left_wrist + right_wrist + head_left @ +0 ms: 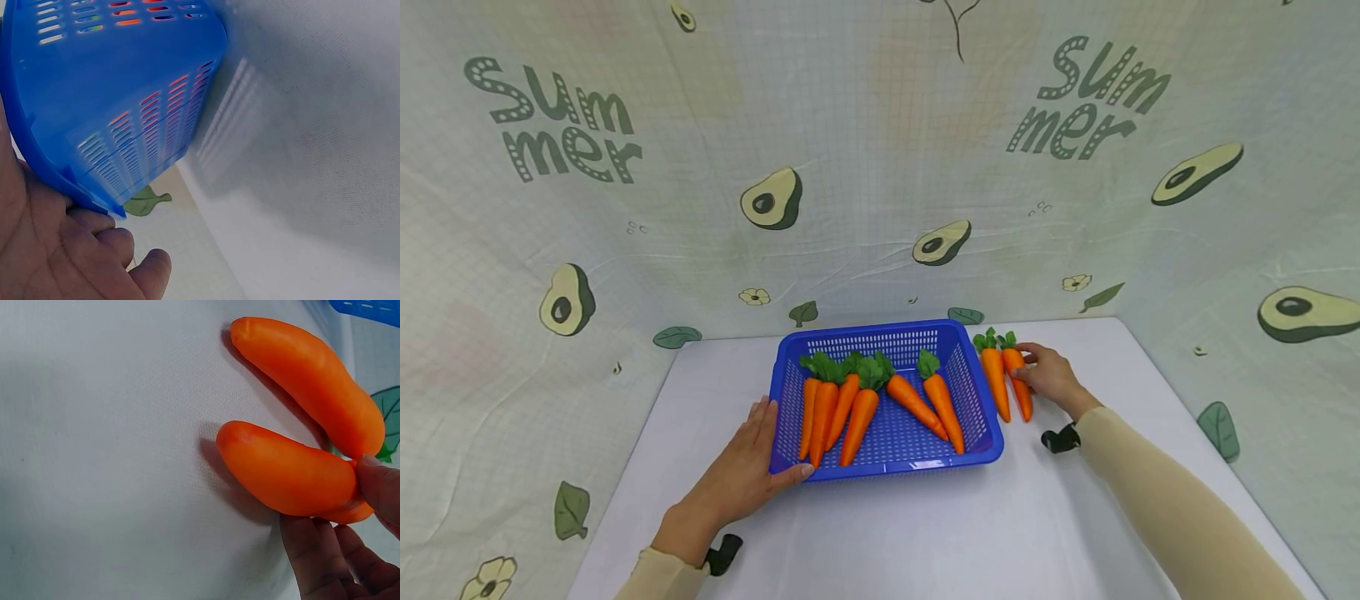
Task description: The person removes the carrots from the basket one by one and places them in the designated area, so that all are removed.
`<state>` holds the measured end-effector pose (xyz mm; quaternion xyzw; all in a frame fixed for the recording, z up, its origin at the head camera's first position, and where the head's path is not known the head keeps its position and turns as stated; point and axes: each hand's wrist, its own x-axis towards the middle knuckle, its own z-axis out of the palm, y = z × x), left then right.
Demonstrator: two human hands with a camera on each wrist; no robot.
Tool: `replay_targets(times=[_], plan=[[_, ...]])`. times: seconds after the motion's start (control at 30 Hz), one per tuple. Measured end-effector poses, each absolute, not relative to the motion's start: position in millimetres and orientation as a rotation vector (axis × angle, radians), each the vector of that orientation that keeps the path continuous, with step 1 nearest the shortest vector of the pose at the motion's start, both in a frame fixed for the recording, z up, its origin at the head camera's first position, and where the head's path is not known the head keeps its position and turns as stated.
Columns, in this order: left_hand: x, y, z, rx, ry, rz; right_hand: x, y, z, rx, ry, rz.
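A blue plastic basket (910,467) stands on the white table, holding several orange carrots (859,417) with green leafy tops. My left hand (741,471) rests on its front left corner, fingers along the left side and thumb over the front rim; in the left wrist view the fingertips lie at the rim of the basket (94,81). Right of the basket, my right hand (1051,377) pinches one carrot (281,469) between thumb and fingers, its tip close over the cloth. A second loose carrot (995,379) lies between that one and the basket wall.
A white cloth covers the table (925,533). Behind it hangs a pale curtain (850,275) printed with avocados, leaves and lettering. Each wrist wears a small black device, one at the right sleeve (1165,500).
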<state>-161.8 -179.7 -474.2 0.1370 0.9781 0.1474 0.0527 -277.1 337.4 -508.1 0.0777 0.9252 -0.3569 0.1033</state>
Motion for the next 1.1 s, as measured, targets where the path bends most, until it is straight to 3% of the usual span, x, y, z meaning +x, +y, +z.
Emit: replay_targets(times=[1.1], plan=[[-161.5, -180.1, -474.0, 0.428, 2.970, 0.473, -271.5, 334.5, -497.7, 0.291, 2.804, -0.952]])
